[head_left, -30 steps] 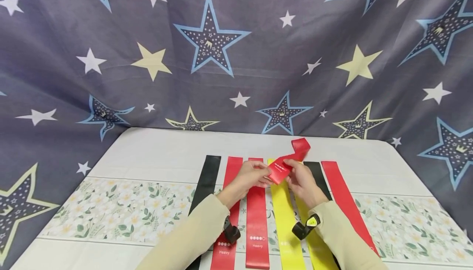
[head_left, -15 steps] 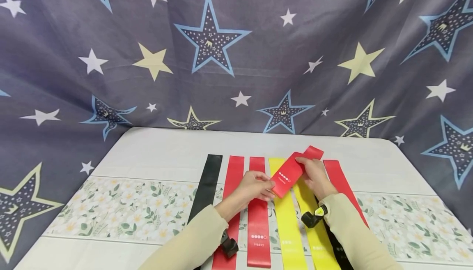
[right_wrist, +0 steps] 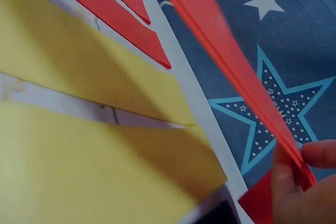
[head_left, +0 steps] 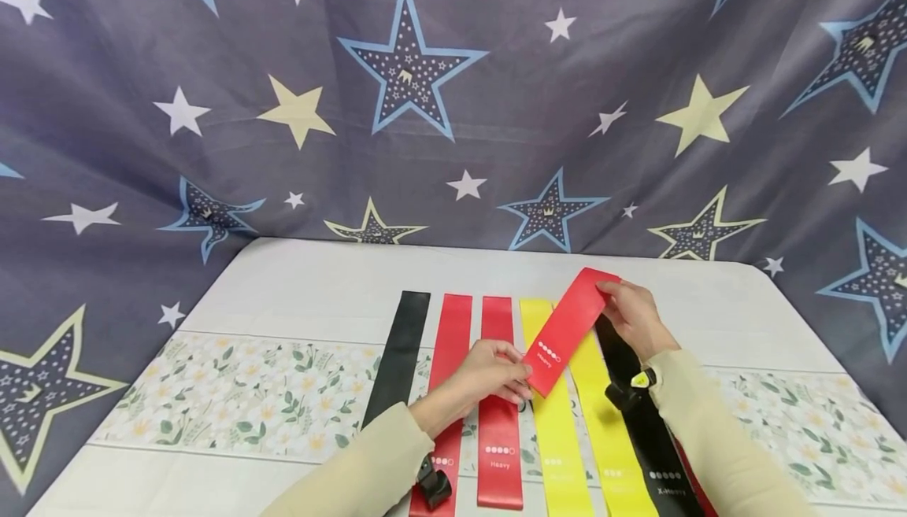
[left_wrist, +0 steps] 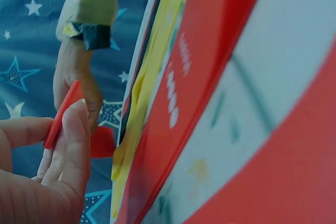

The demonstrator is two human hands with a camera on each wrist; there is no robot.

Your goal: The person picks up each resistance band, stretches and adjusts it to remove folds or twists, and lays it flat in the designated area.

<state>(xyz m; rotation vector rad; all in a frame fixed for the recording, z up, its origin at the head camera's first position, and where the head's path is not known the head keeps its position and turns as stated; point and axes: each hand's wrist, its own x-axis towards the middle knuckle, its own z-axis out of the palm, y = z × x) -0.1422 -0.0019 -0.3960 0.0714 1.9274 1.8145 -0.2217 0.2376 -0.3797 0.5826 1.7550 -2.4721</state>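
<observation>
A red resistance band point(head_left: 570, 316) marked "Heavy" is held slantwise above the table between my hands. My left hand point(head_left: 492, 371) pinches its lower end between thumb and fingers, which the left wrist view shows with the band's red edge point(left_wrist: 64, 111). Near the upper end, the fingers of my right hand point(head_left: 634, 316) pinch it. In the right wrist view the band point(right_wrist: 231, 66) runs taut up from the right hand point(right_wrist: 299, 187), and a red flap hangs past the fingers. Beneath the held band lie two yellow bands point(head_left: 560, 446).
More flat bands lie side by side on the table: a black one point(head_left: 401, 344), two red ones point(head_left: 499, 438) and, at right, a black one point(head_left: 655, 446) marked "X-Heavy". Another red band is mostly hidden by the right forearm. A star-printed cloth point(head_left: 496, 108) hangs behind the table.
My right hand has moved to the right, away from the left hand. The held red band, curled and folded before, is now drawn out straighter between them. My left hand has shifted slightly down.
</observation>
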